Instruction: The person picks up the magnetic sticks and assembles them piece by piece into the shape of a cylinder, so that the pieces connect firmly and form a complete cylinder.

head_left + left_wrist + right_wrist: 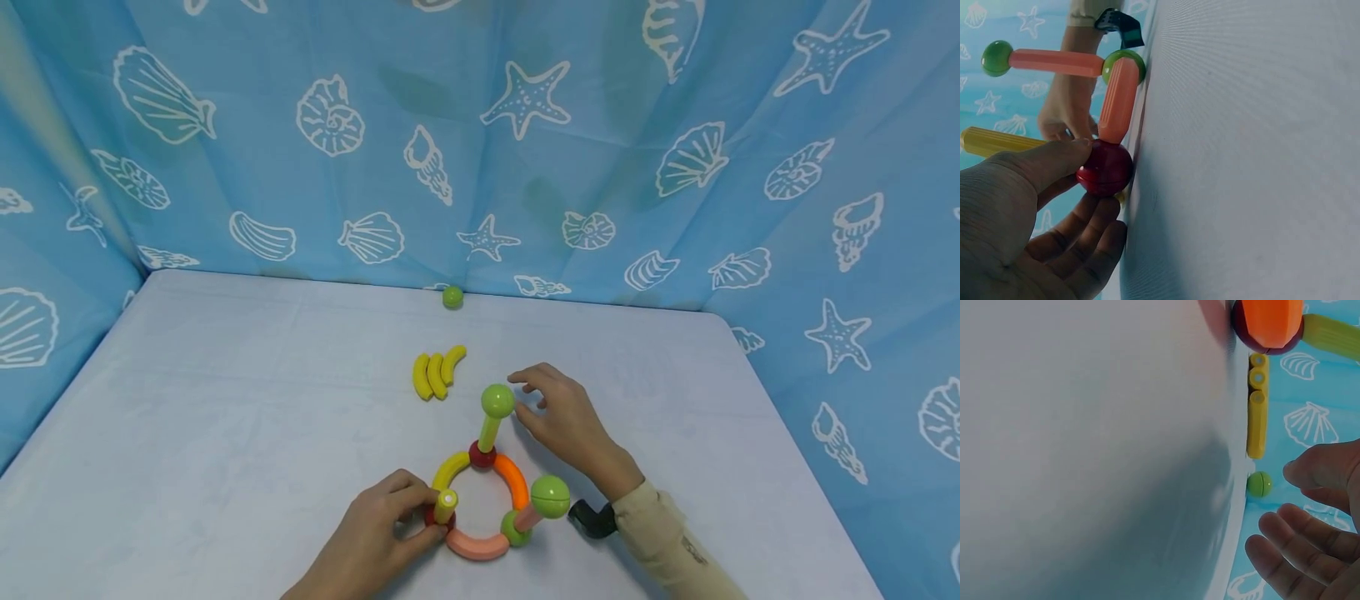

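Note:
A ring of curved rods and balls lies on the table: a yellow curved rod (449, 470), an orange one (513, 481) and a pink one (477, 546). My left hand (382, 529) pinches the red ball (1105, 169) at the ring's near left, between thumb and fingers. From that ball a yellow rod (446, 505) stands up, bare at its top. At the far red ball (482, 455), a yellow-green rod (489, 435) carries a green ball (498, 401). Just right of it, my right hand (558, 414) hovers, fingers loosely bent and holding nothing.
Three yellow curved rods (437, 374) lie beyond the ring, and a loose green ball (452, 297) sits at the table's back edge. Another green ball (550, 497) tops the pink rod at the right. A black strap-like piece (594, 518) is by my right wrist. Blue curtains hang behind.

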Demonstrator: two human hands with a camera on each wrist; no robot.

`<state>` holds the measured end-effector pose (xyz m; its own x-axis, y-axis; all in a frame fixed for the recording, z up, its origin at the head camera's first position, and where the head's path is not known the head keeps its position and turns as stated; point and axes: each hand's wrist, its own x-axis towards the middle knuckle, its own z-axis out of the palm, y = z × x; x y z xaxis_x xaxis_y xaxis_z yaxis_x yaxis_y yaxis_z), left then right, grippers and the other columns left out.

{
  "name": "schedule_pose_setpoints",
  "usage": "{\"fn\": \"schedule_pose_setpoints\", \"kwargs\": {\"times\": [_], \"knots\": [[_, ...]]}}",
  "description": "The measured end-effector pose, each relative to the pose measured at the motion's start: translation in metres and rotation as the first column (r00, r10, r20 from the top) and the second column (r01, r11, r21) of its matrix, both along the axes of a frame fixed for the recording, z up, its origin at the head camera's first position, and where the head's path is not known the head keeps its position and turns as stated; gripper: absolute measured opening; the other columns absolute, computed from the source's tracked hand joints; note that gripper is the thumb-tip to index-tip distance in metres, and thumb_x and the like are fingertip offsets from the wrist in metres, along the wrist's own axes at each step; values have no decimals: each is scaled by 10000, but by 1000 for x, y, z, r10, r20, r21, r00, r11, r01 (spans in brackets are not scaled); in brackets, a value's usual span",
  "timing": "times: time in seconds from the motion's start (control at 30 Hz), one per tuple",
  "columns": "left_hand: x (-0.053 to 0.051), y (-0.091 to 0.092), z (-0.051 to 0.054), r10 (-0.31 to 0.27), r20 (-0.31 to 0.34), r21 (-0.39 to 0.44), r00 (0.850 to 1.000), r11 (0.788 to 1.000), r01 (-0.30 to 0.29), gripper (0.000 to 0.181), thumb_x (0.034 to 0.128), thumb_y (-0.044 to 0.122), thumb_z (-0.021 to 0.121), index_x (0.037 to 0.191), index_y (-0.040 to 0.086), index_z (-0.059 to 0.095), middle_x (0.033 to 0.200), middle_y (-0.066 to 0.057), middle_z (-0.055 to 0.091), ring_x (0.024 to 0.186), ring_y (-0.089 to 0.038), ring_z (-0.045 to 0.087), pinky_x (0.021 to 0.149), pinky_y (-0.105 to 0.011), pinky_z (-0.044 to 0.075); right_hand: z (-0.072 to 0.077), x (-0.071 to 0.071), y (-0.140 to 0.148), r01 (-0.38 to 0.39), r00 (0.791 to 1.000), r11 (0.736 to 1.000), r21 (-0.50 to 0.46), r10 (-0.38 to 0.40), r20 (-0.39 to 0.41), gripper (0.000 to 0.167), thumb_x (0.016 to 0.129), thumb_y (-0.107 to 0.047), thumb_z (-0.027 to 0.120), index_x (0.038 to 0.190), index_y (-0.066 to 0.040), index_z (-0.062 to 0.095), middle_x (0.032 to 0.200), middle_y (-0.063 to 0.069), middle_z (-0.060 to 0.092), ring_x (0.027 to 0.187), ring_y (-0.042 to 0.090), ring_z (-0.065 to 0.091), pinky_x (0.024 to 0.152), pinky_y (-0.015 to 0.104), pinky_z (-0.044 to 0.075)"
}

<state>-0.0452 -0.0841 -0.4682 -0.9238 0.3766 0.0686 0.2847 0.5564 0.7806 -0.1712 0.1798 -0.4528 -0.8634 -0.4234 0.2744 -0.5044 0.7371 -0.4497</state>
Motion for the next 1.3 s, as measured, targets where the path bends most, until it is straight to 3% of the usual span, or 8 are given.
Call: {"fn": "schedule_pose_setpoints", "kwargs": {"times": [0.57, 0.8, 1.13, 1.3], "knots": [[0, -1, 1, -11, 26, 12, 1000, 1000, 11, 218, 854, 208, 810, 1062, 190, 745, 965, 166, 567, 824, -22, 545, 734, -224, 526, 0, -18, -17, 10, 1000, 999, 36, -11, 13, 351, 850, -51, 761, 1191, -94, 692, 1141, 40, 650, 960, 225, 648, 802, 339, 575], [0, -1, 0, -11, 7, 26, 1000, 1000, 11, 220, 850, 197, 813, 1059, 185, 744, 966, 163, 570, 826, -23, 550, 733, -226, 528, 0, -28, -25, -32, 999, 999, 27, 31, 34, 382, 840, 3, 754, 1209, -69, 686, 1134, 84, 653, 980, 252, 634, 835, 378, 565], [1, 0, -2, -6, 5, 27, 1000, 1000, 6, 220, 852, 202, 813, 1060, 211, 742, 975, 177, 569, 837, -22, 550, 748, -229, 528, -3, -40, -37, -103, 994, 994, 42, 104, -29, 337, 880, -65, 756, 1209, -70, 680, 1149, 60, 654, 1069, 219, 618, 961, 403, 513], [0, -1, -2, -7, 12, 27, 1000, 1000, 6, 220, 854, 205, 812, 1063, 213, 744, 975, 176, 569, 834, -24, 550, 745, -232, 528, -3, -43, -44, -111, 994, 992, 60, 112, -15, 333, 881, -70, 755, 1205, -88, 681, 1160, 46, 649, 1102, 215, 609, 987, 399, 496]]}}
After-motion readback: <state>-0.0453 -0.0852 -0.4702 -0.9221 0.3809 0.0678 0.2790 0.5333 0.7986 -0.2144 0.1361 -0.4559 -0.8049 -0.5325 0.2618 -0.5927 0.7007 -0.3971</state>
